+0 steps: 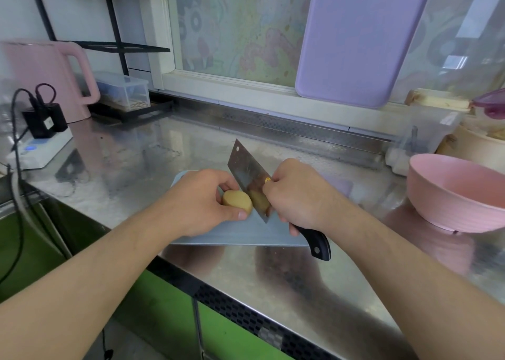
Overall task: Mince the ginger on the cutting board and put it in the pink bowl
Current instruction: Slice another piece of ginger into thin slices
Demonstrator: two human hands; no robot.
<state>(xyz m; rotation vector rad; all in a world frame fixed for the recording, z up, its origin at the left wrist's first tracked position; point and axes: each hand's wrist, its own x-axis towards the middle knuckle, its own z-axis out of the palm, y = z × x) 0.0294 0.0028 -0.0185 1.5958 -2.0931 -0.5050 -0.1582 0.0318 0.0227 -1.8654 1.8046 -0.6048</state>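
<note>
A yellowish piece of ginger point(237, 200) sits on the pale blue cutting board point(235, 235) in the middle of the steel counter. My left hand point(200, 202) pinches it between thumb and curled fingers. My right hand point(296, 196) grips the black handle of a cleaver point(250, 178), whose blade stands against the ginger's right side with its edge down on the board. The ginger is mirrored in the blade. The pink bowl point(456, 193) stands to the right of the board and looks empty.
A pink kettle point(46, 78), a power strip with black plugs point(41, 141) and a clear box point(124, 90) stand at the back left. A purple board point(355, 40) leans on the window. Clear containers point(426, 130) crowd the back right. The counter's front edge runs diagonally below the board.
</note>
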